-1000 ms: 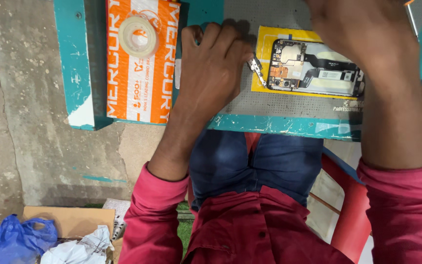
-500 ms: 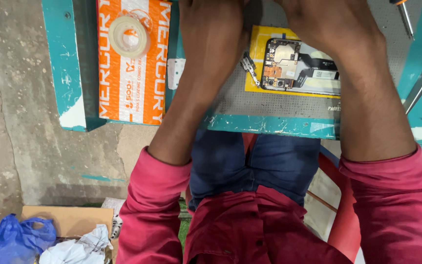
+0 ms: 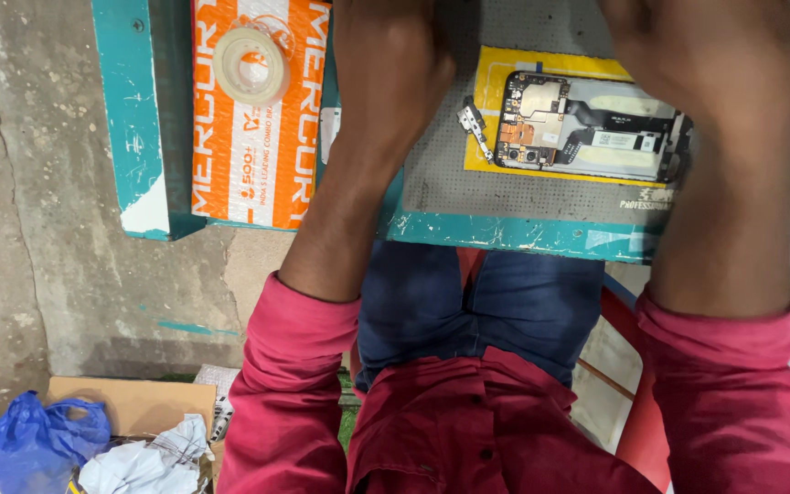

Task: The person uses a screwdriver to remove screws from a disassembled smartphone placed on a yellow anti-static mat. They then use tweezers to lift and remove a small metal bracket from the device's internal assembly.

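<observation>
An opened phone (image 3: 587,128) lies back-up on a yellow pad (image 3: 491,69), its circuit board and cables exposed. The pad rests on a grey perforated mat (image 3: 432,183). A small metal part (image 3: 473,123) lies just left of the phone. My left hand (image 3: 390,64) reaches over the mat left of the phone; its fingers are cut off by the top edge. My right hand (image 3: 706,64), blurred, hovers over the phone's right end, with its fingers out of sight too.
A roll of clear tape (image 3: 249,64) sits on an orange printed package (image 3: 249,155) at the left of the teal table (image 3: 523,233). Below on the floor are a blue plastic bag (image 3: 34,439), cardboard (image 3: 139,402) and crumpled paper. I sit on a red chair (image 3: 642,430).
The view has shifted downward, so both hands now run off the top edge. My left hand has moved away from the phone's left corner, uncovering the small metal part.
</observation>
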